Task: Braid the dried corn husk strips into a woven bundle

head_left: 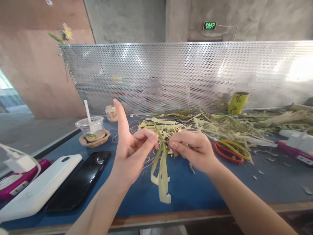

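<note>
on the blue table (pixel 186 195), before a perforated metal screen (pixel 171 65) and concrete wall (pixel 137 19), the left hand (pixel 137 147) and right hand (pixel 193 148) pinch leaf strips (pixel 163 173) between them; a green sign (pixel 209 25) reads "exit".

You have one black phone (pixel 79 182), one white slab (pixel 40 187), two magenta power strips (pixel 9 192) (pixel 294 154), one clear cup (pixel 99 123), one straw (pixel 87 111), one cardboard holder (pixel 104 138), one jar (pixel 111 113), one yellow-green tube (pixel 238 103), one red loop (pixel 228 160), one yellow loop (pixel 245 150), one exit sign (pixel 209 25) and leaf strips (pixel 163 179) too tangled for you to count.
</note>
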Tool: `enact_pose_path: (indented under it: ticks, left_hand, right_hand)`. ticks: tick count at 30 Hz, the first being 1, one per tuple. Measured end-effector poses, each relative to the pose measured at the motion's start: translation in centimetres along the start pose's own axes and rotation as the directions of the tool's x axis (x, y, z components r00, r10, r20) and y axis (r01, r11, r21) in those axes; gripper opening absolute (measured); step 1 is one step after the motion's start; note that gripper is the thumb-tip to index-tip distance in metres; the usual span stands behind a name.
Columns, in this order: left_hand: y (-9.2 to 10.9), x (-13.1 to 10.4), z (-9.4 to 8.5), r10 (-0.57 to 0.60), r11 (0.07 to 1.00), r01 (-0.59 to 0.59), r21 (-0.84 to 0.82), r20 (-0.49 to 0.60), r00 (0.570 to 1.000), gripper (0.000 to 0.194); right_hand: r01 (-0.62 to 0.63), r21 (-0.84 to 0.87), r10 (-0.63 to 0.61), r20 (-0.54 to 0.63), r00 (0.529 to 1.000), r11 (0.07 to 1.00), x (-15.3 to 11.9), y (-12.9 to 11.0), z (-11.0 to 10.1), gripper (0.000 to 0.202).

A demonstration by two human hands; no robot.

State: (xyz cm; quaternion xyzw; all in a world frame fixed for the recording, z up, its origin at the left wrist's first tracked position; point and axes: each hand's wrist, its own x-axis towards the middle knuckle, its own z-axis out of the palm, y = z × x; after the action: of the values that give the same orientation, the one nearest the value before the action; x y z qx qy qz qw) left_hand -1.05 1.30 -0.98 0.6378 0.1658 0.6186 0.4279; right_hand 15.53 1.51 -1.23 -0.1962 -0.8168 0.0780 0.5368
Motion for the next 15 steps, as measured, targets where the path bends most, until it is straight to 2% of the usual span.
enact_pose_path:
  ticks: [4, 8, 11, 15]
  left_hand:
    - [-0.1, -0.1, 0.0, 0.027, 0.999, -0.027, 0.030, 0.005, 1.000, 0.095]
    - [-0.3, -0.2, 0.0, 0.093, 0.968, -0.090, 0.236, -0.002, 0.996, 0.095]
    - [-0.6, -0.2, 0.2, 0.097, 0.948, -0.091, 0.305, -0.006, 0.995, 0.097]
    - [-0.8, -0.2, 0.4, 0.048, 0.964, -0.042, 0.262, -0.018, 0.999, 0.094]
  right_hand:
    - [0.009, -0.024, -0.009, -0.006, 1.000, 1.000, 0.0, 0.2, 0.0, 0.019]
    - [0.033, -0.237, -0.067, -0.136, 0.988, 0.971, 0.0, 0.6, 0.5, 0.014]
    - [0.063, -0.321, -0.154, -0.266, 0.952, 0.945, -0.1, 0.8, 0.9, 0.012]
    - [0.174, -0.403, -0.309, -0.300, 0.902, 0.899, -0.5, 0.7, 1.2, 0.017]
